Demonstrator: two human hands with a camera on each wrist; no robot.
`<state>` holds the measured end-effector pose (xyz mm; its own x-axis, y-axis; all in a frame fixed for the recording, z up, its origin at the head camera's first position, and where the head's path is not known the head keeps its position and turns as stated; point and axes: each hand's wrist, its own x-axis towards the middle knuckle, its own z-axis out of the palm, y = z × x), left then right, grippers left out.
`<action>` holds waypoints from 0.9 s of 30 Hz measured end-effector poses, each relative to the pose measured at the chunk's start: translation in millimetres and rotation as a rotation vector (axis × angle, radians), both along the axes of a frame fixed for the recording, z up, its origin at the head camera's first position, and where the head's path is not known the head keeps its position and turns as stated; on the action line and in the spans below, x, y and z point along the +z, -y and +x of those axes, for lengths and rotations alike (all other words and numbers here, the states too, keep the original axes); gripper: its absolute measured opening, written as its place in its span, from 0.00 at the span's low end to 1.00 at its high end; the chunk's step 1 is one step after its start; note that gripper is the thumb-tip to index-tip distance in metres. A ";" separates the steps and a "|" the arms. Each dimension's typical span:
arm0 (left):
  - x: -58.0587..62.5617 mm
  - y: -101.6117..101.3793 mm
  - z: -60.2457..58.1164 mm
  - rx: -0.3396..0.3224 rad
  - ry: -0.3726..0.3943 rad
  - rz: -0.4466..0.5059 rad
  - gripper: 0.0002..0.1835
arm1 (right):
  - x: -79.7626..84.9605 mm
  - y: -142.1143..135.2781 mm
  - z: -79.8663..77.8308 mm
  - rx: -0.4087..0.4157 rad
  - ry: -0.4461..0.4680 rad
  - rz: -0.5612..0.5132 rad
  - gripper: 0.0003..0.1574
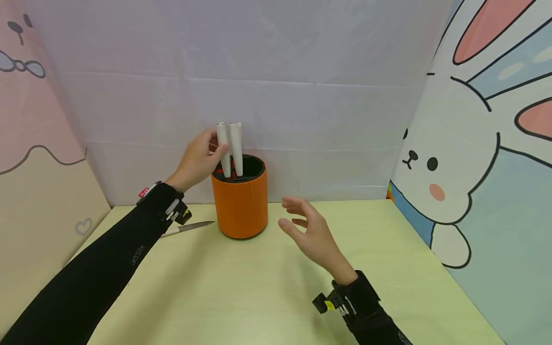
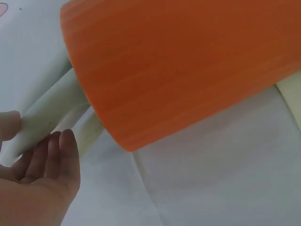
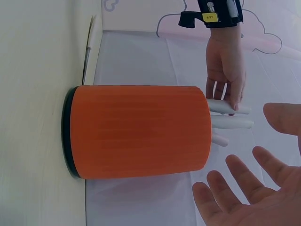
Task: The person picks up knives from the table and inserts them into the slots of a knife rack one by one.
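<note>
An orange round knife holder (image 1: 240, 208) with a dark, partly red-marked inside stands upright near the back of the table. My left hand (image 1: 198, 162) pinches the white knife handle (image 1: 222, 136) on its left side, between thumb and fingers; the blade is hidden in the holder. Right beside it rises a second white handle (image 1: 236, 143). A third, shorter white handle (image 3: 220, 140) shows in the right wrist view. To the right of the holder my right hand (image 1: 314, 235) hovers above the table, fingers relaxed and apart, touching nothing.
A knife (image 1: 197, 225) with a white handle lies on the pale yellow table (image 1: 241, 297), left of the holder and partly behind my left forearm. A white cloth wall (image 1: 327, 143) rises behind, with printed cartoon panels (image 1: 483, 191) at the sides.
</note>
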<state>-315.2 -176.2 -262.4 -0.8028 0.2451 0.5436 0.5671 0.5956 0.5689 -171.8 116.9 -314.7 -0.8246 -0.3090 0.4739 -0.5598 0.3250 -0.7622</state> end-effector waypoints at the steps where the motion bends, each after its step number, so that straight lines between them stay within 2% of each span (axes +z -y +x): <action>1: -1.7 1.4 -0.1 -0.002 0.003 0.001 0.23 | -0.2 -0.2 0.0 0.000 0.001 0.001 0.26; 5: -11.3 12.6 1.9 0.019 0.021 -0.010 0.27 | -0.4 -0.8 -0.1 0.001 0.002 0.007 0.26; 11: -36.3 39.6 11.8 0.034 0.011 -0.060 0.30 | -3.0 -4.7 -0.3 -0.007 -0.003 0.032 0.27; 15: -56.1 57.6 25.8 0.032 0.008 -0.109 0.27 | -26.3 -15.1 -15.7 -0.017 -0.036 0.062 0.27; 18: -73.5 71.3 34.8 0.053 0.014 -0.177 0.27 | -45.7 -25.5 -27.3 -0.034 -0.077 0.110 0.28; 24: -109.4 103.4 47.2 0.126 -0.002 -0.358 0.27 | -59.6 -46.4 -29.8 -0.079 -0.130 0.236 0.31; 27: -125.4 121.3 52.0 0.144 -0.050 -0.465 0.24 | -68.5 -58.2 -31.0 -0.091 -0.148 0.306 0.32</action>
<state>-263.2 -297.5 -387.8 -0.8221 0.3597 0.4414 0.4802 0.8546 0.1978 -202.8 175.1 -383.1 -0.7847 -0.3836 0.4869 -0.6151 0.5791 -0.5351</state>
